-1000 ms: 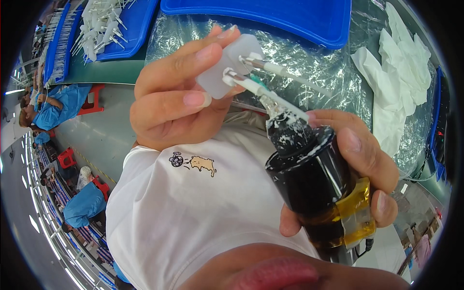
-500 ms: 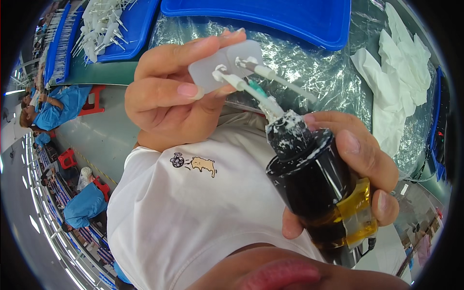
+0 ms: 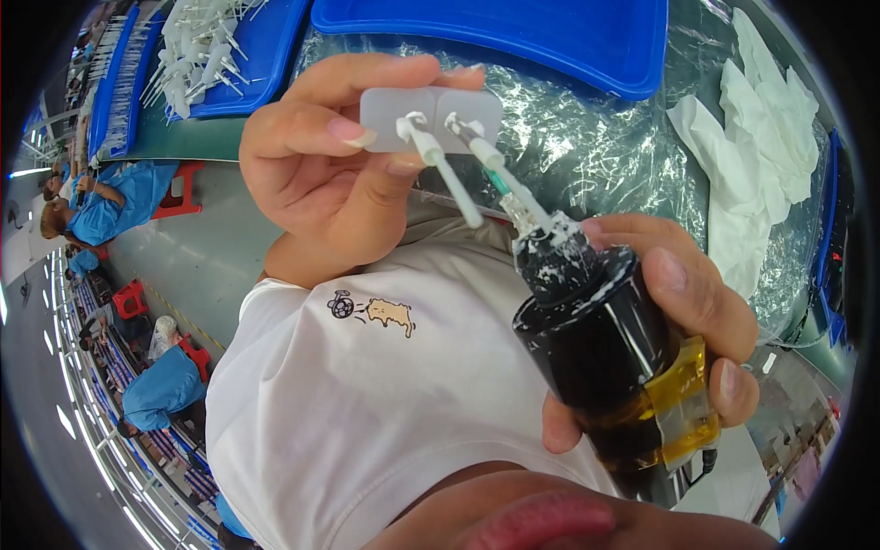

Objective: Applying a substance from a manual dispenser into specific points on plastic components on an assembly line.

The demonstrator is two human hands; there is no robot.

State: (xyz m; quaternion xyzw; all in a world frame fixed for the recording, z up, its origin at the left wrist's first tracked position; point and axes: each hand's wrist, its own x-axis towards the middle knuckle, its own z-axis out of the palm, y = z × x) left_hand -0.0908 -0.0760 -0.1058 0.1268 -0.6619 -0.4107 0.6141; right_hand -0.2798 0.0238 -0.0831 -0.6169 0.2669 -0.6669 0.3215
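Note:
My left hand [image 3: 321, 151] pinches a translucent white plastic piece [image 3: 403, 110] between thumb and fingers. Two thin white stems [image 3: 449, 179] stick out from its face and slant toward the lower right, with white material around their bases. Wrapped in my right hand [image 3: 687, 284] is a black handheld rotary tool [image 3: 596, 339], banded with yellow tape. White residue coats its narrow collar [image 3: 555, 261]. The thin tool bit, with a green section, reaches up beside the right-hand stem; that stem partly covers it, and I cannot tell exactly where the tip touches.
A blue tray [image 3: 495, 37] lies on the plastic-covered table [image 3: 605, 151]. Another blue tray [image 3: 261, 78] at the upper left bears a heap of white stemmed pieces [image 3: 197, 55]. Crumpled white cloth or paper [image 3: 752, 147] lies at the right. People in blue [image 3: 119, 206] sit farther left.
The white piece has turned in my left hand, so its stems have swung and point more downward. The bit now lies by the right-hand stem. The rotary tool has shifted slightly right.

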